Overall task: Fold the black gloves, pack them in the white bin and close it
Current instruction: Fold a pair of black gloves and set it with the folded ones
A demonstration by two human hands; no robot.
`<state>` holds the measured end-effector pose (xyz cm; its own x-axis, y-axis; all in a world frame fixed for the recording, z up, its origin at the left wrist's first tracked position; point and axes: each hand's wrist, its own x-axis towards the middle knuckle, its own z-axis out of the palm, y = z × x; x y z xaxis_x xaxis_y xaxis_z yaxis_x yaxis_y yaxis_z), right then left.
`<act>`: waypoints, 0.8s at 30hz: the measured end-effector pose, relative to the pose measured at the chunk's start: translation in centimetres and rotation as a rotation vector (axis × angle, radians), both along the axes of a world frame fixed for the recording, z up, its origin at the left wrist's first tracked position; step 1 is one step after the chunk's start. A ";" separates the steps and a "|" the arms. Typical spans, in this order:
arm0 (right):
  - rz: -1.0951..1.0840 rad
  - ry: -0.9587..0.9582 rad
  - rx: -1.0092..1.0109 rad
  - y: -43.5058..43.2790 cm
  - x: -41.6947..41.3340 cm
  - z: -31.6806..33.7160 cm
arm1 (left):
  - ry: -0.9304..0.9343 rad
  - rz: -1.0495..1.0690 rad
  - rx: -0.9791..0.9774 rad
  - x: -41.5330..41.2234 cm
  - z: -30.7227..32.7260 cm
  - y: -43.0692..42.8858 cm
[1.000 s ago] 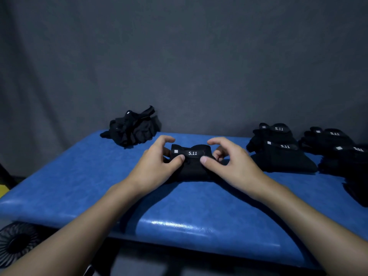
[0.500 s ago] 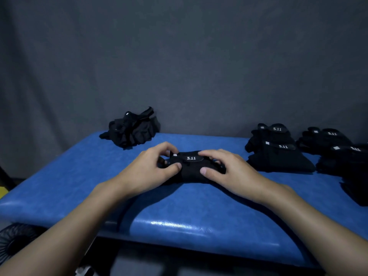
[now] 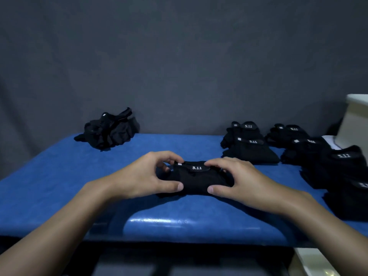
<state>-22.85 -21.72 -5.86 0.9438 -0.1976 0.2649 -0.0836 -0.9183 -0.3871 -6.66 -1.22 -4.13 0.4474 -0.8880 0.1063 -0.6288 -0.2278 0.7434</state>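
Folded glove (image 3: pixel 196 177), centre of blue table (image 3: pixel 59 176): left hand (image 3: pixel 143 176) and right hand (image 3: pixel 242 179) grip its 2 ends, fingers curled over, thumbs on near edge.

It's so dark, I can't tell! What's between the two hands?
A folded black glove marked 5.11, on the blue table. The left hand and right hand grip its ends. The head view shows it.
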 end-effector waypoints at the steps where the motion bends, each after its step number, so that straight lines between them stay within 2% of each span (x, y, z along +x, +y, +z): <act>1: -0.019 0.006 -0.034 -0.3 -0.8 0.1 | -0.008 -0.017 -0.002 -0.5 -0.1 -0.6; 8: -0.179 0.093 -0.287 -2.7 -6.4 1.7 | -0.114 -0.077 -0.041 -4.3 -1.1 -5.4; 15: -0.333 0.129 -0.477 -5.0 -9.7 2.6 | -0.250 -0.038 -0.090 -7.3 -1.7 -9.9; 24: -0.396 0.077 -0.541 -6.6 -10.3 2.5 | -0.279 0.010 -0.158 -9.3 -2.1 -13.0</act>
